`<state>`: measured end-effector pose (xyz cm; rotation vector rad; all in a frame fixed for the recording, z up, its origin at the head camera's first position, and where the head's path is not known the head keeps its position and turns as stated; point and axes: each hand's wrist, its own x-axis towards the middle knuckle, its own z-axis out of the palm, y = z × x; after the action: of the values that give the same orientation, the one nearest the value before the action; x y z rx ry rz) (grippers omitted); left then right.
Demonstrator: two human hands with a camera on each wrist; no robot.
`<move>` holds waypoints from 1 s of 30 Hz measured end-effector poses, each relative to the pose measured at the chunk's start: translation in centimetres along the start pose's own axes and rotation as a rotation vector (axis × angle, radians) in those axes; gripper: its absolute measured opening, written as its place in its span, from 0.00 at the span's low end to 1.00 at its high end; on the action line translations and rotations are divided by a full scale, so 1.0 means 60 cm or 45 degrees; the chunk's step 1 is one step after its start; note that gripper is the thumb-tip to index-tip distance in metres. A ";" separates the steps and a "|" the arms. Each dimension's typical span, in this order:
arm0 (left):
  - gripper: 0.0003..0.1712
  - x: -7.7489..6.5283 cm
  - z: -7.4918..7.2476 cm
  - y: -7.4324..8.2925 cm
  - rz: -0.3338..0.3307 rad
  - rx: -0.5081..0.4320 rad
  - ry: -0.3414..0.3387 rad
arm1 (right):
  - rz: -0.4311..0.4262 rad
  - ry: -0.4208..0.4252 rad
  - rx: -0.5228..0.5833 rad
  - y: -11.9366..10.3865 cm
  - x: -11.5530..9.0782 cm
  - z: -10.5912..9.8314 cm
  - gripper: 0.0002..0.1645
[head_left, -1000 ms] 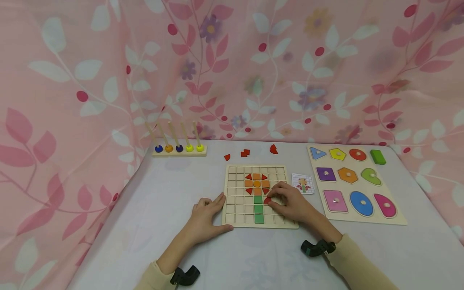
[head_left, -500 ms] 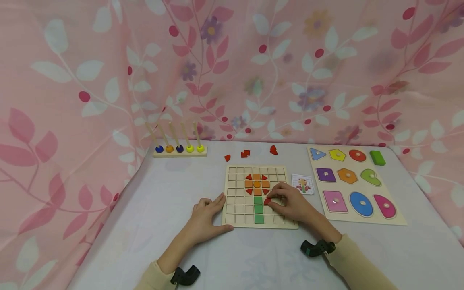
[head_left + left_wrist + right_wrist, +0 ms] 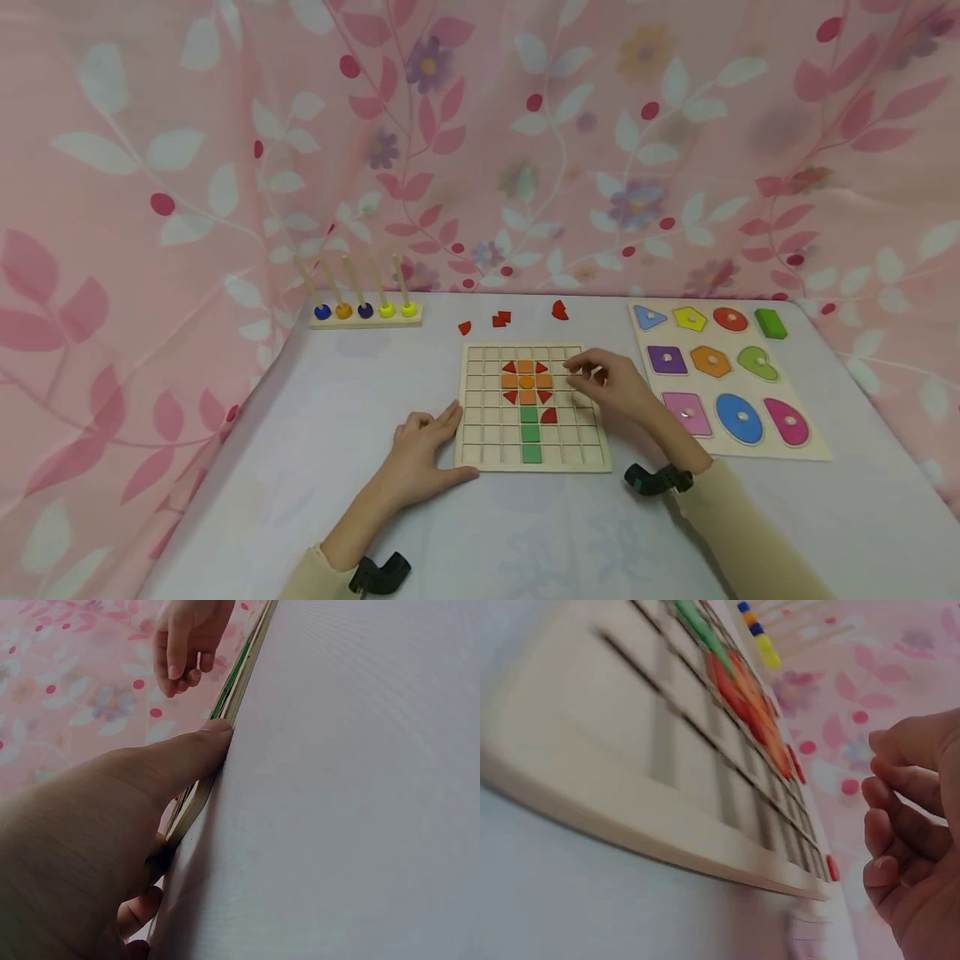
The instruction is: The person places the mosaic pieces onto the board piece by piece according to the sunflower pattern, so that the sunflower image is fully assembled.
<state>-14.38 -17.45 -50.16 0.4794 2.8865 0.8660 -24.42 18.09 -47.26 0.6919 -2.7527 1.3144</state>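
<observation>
A wooden grid board [image 3: 487, 446] lies on the table, bearing an orange and red flower shape with green squares [image 3: 530, 432] below it as a stem. My left hand [image 3: 422, 457] rests against the board's left side and near left corner, fingers extended along the edge and thumb on the front rim. Beside the topmost green square sits a red quarter-round piece [image 3: 550, 416] in a cell. Above the board's right part hovers my right hand [image 3: 617, 385], fingers loosely bent, nothing seen between them; the right wrist view shows this hand [image 3: 915, 825] apart from the board.
Loose red pieces [image 3: 560, 310] lie behind the board, with more red squares [image 3: 501, 319] and a red quarter-round [image 3: 465, 328] to their left. A peg stand [image 3: 367, 322] is at the back left. On the right lie a shape puzzle [image 3: 720, 400] and a green block [image 3: 771, 323].
My right hand has let go of the red quarter-round piece and risen up and to the right, now covering the picture card. The left hand stays at the board's edge.
</observation>
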 end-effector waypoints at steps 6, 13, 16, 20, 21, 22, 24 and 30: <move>0.57 -0.001 0.001 -0.003 -0.012 -0.027 -0.001 | 0.005 0.022 -0.139 0.027 0.090 -0.050 0.14; 0.58 -0.006 0.004 -0.006 -0.005 -0.024 -0.004 | 0.103 -0.078 -0.213 0.073 0.170 -0.054 0.17; 0.58 -0.007 0.005 -0.006 -0.001 -0.028 -0.011 | 0.199 -0.154 -0.222 0.088 0.187 -0.043 0.17; 0.58 -0.007 0.004 -0.005 0.004 -0.017 -0.019 | 0.254 -0.182 -0.255 0.095 0.204 -0.031 0.19; 0.58 -0.006 0.003 -0.005 0.006 -0.015 -0.018 | 0.256 -0.177 -0.263 0.094 0.207 -0.029 0.19; 0.58 -0.005 0.003 -0.005 0.009 -0.012 -0.015 | 0.256 -0.171 -0.273 0.093 0.210 -0.029 0.19; 0.58 -0.003 0.002 -0.005 0.015 -0.012 -0.008 | 0.249 -0.171 -0.284 0.088 0.215 -0.027 0.19; 0.58 -0.002 -0.003 -0.004 0.016 -0.003 -0.011 | 0.194 -0.238 -0.337 0.080 0.228 -0.024 0.16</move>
<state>-14.37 -17.78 -50.13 0.5000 2.8776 0.8674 -38.89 16.53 -47.15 0.6249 -3.1047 0.9178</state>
